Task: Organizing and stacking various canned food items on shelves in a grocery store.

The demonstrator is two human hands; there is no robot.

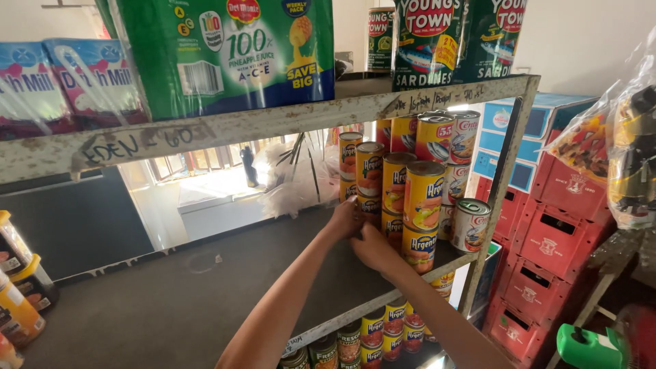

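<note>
Top shelf: big green juice carton pack [225,51], blue-and-pink wrapped packs [61,82] to its left, green sardine tins [447,37] in shrink wrap to its right. Right of the rack: stacked red crates [553,239] with blue-and-white boxes [526,137] on top, clear plastic bags [615,143] hanging in front, a green plastic object [588,347] low in the corner. Far left edge: yellow-lidded jars [24,294]; lower shelf: row of small cans [372,335] with green and red labels; behind the rack, a bright window [205,171].
</note>
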